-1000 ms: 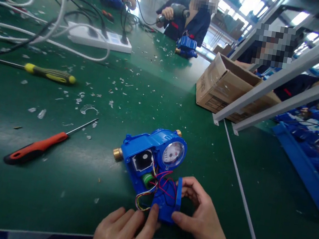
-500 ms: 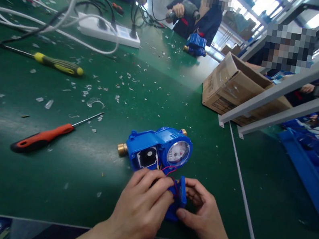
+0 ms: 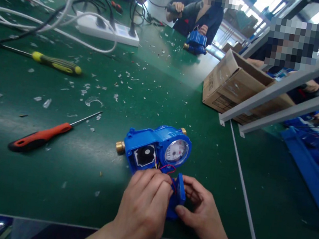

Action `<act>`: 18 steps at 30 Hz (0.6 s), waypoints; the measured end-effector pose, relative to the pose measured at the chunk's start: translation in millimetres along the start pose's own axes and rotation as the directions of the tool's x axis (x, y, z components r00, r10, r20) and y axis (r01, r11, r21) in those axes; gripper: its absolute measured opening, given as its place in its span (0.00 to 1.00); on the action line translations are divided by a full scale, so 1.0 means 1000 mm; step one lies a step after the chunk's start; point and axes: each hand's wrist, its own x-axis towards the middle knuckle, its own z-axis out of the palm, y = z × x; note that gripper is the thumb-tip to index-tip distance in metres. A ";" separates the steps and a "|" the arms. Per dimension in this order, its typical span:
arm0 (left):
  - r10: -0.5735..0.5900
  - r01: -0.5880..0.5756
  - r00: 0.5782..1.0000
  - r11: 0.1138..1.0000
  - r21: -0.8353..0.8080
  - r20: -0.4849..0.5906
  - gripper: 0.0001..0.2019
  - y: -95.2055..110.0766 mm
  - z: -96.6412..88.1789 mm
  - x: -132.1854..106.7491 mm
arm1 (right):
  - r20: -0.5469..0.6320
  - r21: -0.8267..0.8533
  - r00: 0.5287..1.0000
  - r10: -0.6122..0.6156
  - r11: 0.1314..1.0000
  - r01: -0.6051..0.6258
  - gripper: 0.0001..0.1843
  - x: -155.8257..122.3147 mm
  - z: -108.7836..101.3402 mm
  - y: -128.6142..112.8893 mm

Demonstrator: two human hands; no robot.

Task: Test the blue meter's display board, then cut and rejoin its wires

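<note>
A blue water meter (image 3: 154, 148) with a round dial and brass end fittings lies on the green table (image 3: 80, 188), its side compartment open and coloured wires trailing out. My left hand (image 3: 141, 210) is closed over the wires and the inside of the compartment, fingertips pinched there. My right hand (image 3: 202, 212) grips the loose blue cover (image 3: 179, 192), standing it on edge beside the meter. What my left fingers pinch is hidden.
A red-handled screwdriver (image 3: 40, 138) and a yellow-handled screwdriver (image 3: 55, 63) lie to the left among plastic chips. A power strip (image 3: 107, 29) with cables sits farther back. A cardboard box (image 3: 235, 87), metal frame bars (image 3: 293, 89) and blue bins (image 3: 316, 170) stand right. Other people work across the table.
My left hand moved up from the table's near edge onto the meter's open compartment, covering the wires. My right hand stays on the blue cover. The view shifted slightly.
</note>
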 end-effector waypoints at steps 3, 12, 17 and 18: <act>-0.035 0.035 0.999 0.999 0.007 -0.009 0.06 -0.003 -0.003 0.004 | 0.021 0.043 1.000 0.009 0.999 -0.010 0.25 -0.001 -0.002 -0.001; -0.150 0.154 0.988 0.983 -0.103 0.047 0.04 -0.015 -0.034 0.026 | 0.013 0.165 1.000 0.023 0.986 -0.025 0.28 -0.007 -0.001 -0.002; -0.188 0.188 0.979 0.982 -0.007 -0.080 0.04 -0.017 -0.050 0.009 | -0.064 0.089 0.996 -0.069 0.993 0.074 0.28 -0.009 0.008 0.002; -0.171 0.175 0.980 0.984 0.029 -0.107 0.04 -0.017 -0.052 0.005 | -0.079 0.075 0.993 -0.085 0.993 0.091 0.28 -0.010 0.010 0.003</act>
